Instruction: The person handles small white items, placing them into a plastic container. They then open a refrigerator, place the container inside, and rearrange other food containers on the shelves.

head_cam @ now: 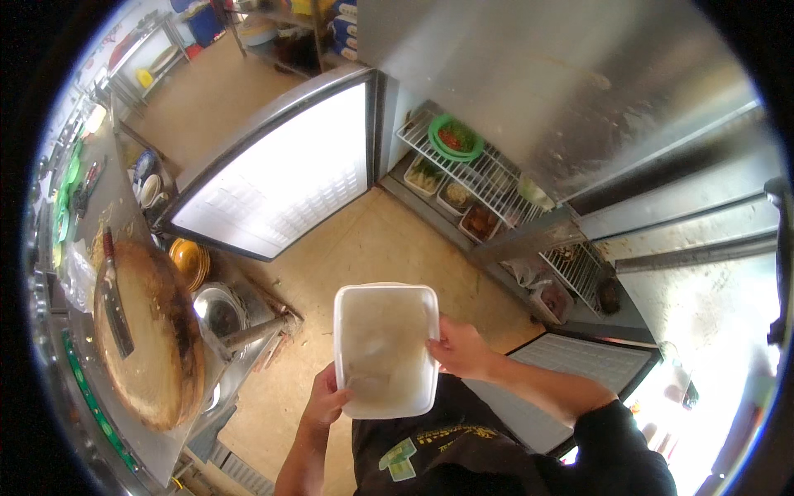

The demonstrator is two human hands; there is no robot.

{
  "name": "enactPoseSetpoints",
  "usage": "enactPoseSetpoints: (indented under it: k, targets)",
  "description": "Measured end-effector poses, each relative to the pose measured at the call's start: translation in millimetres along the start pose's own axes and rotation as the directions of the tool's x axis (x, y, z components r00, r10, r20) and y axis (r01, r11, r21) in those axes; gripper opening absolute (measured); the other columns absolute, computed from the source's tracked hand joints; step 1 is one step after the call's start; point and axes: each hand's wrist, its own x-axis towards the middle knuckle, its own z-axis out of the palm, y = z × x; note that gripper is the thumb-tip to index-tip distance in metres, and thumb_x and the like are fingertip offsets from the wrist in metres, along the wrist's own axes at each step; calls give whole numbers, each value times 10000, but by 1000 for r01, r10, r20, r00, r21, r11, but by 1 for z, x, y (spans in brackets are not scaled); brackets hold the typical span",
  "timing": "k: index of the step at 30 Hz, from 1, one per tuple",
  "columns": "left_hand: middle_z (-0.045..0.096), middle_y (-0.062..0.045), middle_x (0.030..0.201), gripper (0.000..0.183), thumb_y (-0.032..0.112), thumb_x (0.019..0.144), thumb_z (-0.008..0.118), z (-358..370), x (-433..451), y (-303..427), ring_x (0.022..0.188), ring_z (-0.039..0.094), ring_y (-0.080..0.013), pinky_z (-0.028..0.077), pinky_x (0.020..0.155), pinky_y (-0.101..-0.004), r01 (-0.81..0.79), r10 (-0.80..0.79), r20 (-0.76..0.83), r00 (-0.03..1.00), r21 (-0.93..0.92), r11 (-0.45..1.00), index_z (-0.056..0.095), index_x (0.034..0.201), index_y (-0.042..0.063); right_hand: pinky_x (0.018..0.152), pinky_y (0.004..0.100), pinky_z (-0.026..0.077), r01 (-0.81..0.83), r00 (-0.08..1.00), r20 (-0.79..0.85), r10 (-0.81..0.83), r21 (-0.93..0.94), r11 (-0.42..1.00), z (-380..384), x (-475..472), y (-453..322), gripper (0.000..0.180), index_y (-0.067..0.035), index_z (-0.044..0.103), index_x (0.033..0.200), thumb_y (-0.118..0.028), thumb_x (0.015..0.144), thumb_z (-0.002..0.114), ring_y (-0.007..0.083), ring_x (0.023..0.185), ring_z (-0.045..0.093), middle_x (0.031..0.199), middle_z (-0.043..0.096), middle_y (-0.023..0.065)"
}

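Observation:
A white rectangular plastic tub (388,350) is held up in front of my dark apron (459,443). My left hand (325,397) grips its lower left edge, the thumb lying over the rim. On the opposite side my right hand (458,348) clasps the right rim. The tub has a pale, cloudy look inside; whether that is liquid, a lid or its bare bottom is hard to tell. Ahead and to the right is an open refrigerator with a wire shelf (490,180), on which sits a green bowl (456,137) with red and green food.
One refrigerator door (279,180) stands swung out ahead left; another door (577,378) is open by my right side. Several food tubs, including one with brown food (479,222), stand below the shelf. On the left counter a cleaver (115,304) lies on a thick round chopping block (149,372).

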Motion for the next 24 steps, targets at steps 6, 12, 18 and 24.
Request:
enactPoseSetpoints:
  k: [6, 12, 18, 24]
  targets:
    - [581, -100, 1281, 810, 274, 735, 799, -15, 84, 17, 1150, 567, -190, 448, 995, -345, 77, -93, 138, 986, 116, 990, 431, 1375, -59, 595, 302, 555, -88, 994, -54, 90, 39, 995, -18, 53, 42, 221, 10, 511, 1142, -113, 959, 526, 137, 644, 647, 792, 652, 92]
    - [548, -96, 1324, 822, 241, 750, 785, -24, 155, 22, 1214, 521, -190, 416, 1038, -352, 224, -259, 204, 944, 180, 958, 392, 1416, -39, 574, 280, 544, -105, 992, -43, 117, 209, 972, -37, 101, 78, 193, 30, 520, 1114, -88, 961, 526, 128, 622, 638, 798, 650, 83]
    - [530, -77, 1352, 800, 187, 778, 760, -40, 225, -23, 1250, 491, -194, 382, 1073, -365, 315, -373, 236, 897, 251, 915, 364, 1451, 11, 559, 276, 543, -65, 994, -74, 87, 257, 964, -47, 142, 154, 184, 27, 518, 1119, -59, 957, 518, 122, 617, 641, 776, 634, 71]
    - [518, -83, 1367, 835, 186, 782, 756, -74, 315, -102, 1275, 466, -196, 363, 1089, -370, 321, -389, 303, 870, 251, 913, 322, 1480, 36, 624, 352, 545, -108, 980, -157, 120, 84, 991, -36, 205, 282, 348, -11, 471, 1247, -79, 919, 566, 199, 689, 676, 802, 637, 145]
